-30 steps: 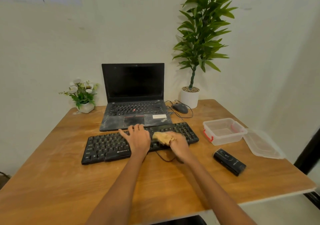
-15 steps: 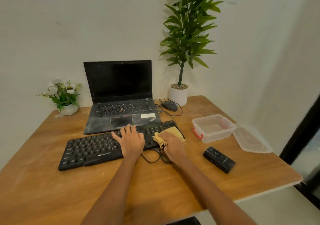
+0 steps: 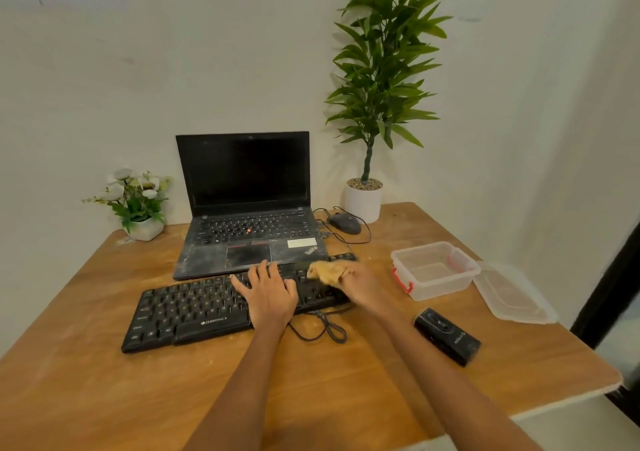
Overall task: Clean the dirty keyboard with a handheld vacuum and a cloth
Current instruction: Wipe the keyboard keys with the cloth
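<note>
The black Zebronics keyboard (image 3: 194,312) lies flat on the wooden bench (image 3: 104,398), angled slightly, directly in front of an open ThinkPad laptop (image 3: 247,208) whose palm rest shows a grey film of dust. The left hand (image 3: 272,294) rests palm down on the keyboard's right-of-centre keys, fingers straight and spread. The right hand (image 3: 360,282) is over the keyboard's right end, its fingers curled round a crumpled yellow-tan cloth (image 3: 327,271); the cloth sits on or just above the keys at that end, and motion blur prevents telling whether it is in contact. The keyboard's cable (image 3: 325,329) loops on the bench just in front of the board, between the two forearms.

The black handheld vacuum (image 3: 446,338) lies on its side on the bench to the right of the right forearm, apart from both hands. Beyond it stands an open clear plastic container (image 3: 434,270) with red clips, its lid (image 3: 512,294) lying beside it near the bench's right edge. A wired mouse (image 3: 344,223) sits to the right of the laptop, just beside a tall potted plant (image 3: 377,79) in a white pot. A small pot of white flowers (image 3: 136,201) stands at the rear left corner.
</note>
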